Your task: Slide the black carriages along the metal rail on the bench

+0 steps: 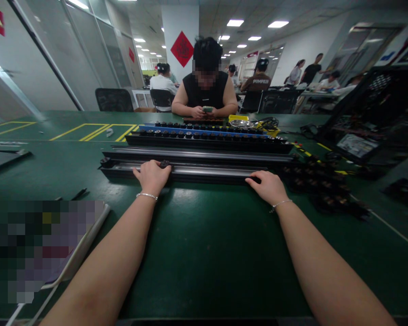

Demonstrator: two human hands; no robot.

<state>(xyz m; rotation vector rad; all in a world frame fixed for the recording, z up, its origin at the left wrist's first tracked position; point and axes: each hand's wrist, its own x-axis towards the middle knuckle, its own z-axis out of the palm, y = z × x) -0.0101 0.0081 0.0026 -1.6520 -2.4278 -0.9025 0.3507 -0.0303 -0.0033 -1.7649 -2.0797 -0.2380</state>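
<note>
Green worktop; long black channel, silvery inside; left fingers pinch small dark part; right fingers touch channel, grip unclear; second rail beyond both.

We have the long black channel lying flat nearest us, running left to right, its trough facing up with a grey sheen inside. We see the small dark part left of its middle, toward the far side, details too dim to tell.
</note>
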